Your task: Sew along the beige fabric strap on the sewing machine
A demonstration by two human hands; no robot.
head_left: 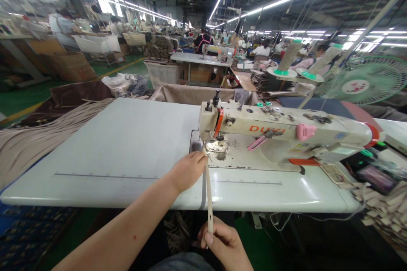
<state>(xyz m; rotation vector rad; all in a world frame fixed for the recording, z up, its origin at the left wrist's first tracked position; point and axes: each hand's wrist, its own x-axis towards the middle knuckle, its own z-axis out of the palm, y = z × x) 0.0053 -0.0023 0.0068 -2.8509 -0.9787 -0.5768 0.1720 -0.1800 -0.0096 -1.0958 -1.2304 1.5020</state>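
Observation:
A narrow beige strip point(209, 194) runs from the needle area of a sewing machine point(273, 131) down over the table's front edge. My left hand point(190, 170) has its fingers closed on the strip just in front of the presser foot, which it partly hides. Below the table edge, my right hand point(224, 241) pinches the strip's lower part between thumb and fingers. A small dark hole shows in the strip near that thumb. The strip is taut and nearly straight between both hands.
The white table point(127, 144) carries a printed ruler line. Long beige strips point(41, 135) hang over its left side; a bundle of pieces point(386, 211) lies at the right. Thread cones point(288, 58) and a green fan point(365, 80) stand behind the machine. Other people work further back.

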